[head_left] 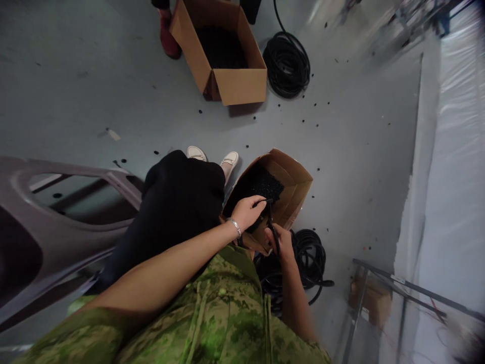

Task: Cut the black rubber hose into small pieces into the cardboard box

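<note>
My left hand [248, 211] is closed on a thin black strip, perhaps rubber hose, whose end sticks out toward the right. In my right hand [282, 241] is a pair of black-handled scissors [270, 215], with the blades pointing away from me and meeting the end of the strip. Whether the blades are apart is too small to tell. Both hands are over the near part of an open cardboard box [297, 184]. A heap of small black pieces [269, 187] lies inside it. Beside my right forearm, a black hose coil [310, 253] rests on the floor.
Farther off stands a larger cardboard box [242, 87] with dark contents, next to another black coil [287, 65]. A person's red shoe [168, 38] is beside that box. A grey car body panel [68, 202] is at left, a metal frame [401, 283] at right. Black bits dot the floor.
</note>
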Demonstrator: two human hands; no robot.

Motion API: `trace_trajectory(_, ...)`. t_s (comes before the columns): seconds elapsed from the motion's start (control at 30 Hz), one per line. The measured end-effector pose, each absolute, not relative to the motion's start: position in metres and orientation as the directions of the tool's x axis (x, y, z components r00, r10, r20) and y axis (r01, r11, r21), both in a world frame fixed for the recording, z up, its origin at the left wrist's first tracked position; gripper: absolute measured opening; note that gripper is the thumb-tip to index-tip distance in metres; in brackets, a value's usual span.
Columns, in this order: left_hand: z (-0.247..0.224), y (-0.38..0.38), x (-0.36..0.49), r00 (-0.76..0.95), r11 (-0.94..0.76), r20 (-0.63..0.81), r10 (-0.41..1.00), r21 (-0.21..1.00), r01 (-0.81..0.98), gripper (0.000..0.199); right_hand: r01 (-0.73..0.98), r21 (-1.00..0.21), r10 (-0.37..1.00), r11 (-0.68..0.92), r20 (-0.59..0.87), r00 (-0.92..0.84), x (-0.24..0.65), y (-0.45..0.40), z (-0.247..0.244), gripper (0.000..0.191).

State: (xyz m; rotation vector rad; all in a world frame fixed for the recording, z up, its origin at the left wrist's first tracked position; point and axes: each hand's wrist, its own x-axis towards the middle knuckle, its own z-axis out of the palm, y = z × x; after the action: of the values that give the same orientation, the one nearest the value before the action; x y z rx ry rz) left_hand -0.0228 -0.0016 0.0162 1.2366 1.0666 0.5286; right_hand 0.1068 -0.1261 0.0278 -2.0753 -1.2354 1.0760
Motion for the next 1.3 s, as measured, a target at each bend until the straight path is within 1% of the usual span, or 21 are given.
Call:
trace_trajectory(0.2,0.011,-0.003,-0.022,0.454,0.288,-0.357,0.817,0.933,0.214,0.026,0.535,-0.705,0.884,-0.466,-0.337,0.326,0.101,-0.13,0.021,0.046)
trace_trajectory(0.4,0.011,-0.003,-0.022,0.443,0.319,-0.381,0.811,0.924,0.211,0.023,0.549,-0.682,0.865,-0.483,-0.272,0.422,0.09,-0.134,0.01,0.048)
trace_trajectory(0.57,0.011,-0.003,-0.022,0.443,0.313,-0.372,0.815,0.928,0.204,0.023,0.517,-0.69,0.848,-0.507,-0.29,0.444,0.084,-0.135,0.009,0.048)
trace_trajectory(0.67,0.014,-0.002,-0.022,0.446,0.321,-0.372,0.814,0.928,0.189,0.022,0.496,-0.706,0.85,-0.505,-0.306,0.43,0.086,-0.135,0.011,0.045)
trace_trajectory(0.8,0.018,-0.002,-0.022,0.418,0.357,-0.416,0.808,0.909,0.214,0.02,0.418,-0.774,0.873,-0.475,-0.358,0.33,0.09,-0.134,0.016,0.041)
trace_trajectory(0.9,0.021,-0.002,-0.023,0.4,0.356,-0.423,0.813,0.905,0.232,0.019,0.37,-0.802,0.878,-0.469,-0.379,0.291,0.093,-0.133,0.017,0.041)
trace_trajectory(1.07,0.023,-0.002,-0.024,0.438,0.339,-0.401,0.804,0.916,0.217,0.018,0.402,-0.803,0.895,-0.44,-0.359,0.263,0.097,-0.124,0.018,0.04)
trace_trajectory(1.3,0.019,-0.002,-0.023,0.477,0.316,-0.393,0.786,0.919,0.237,0.019,0.395,-0.805,0.895,-0.442,-0.368,0.25,0.103,-0.112,0.02,0.041)
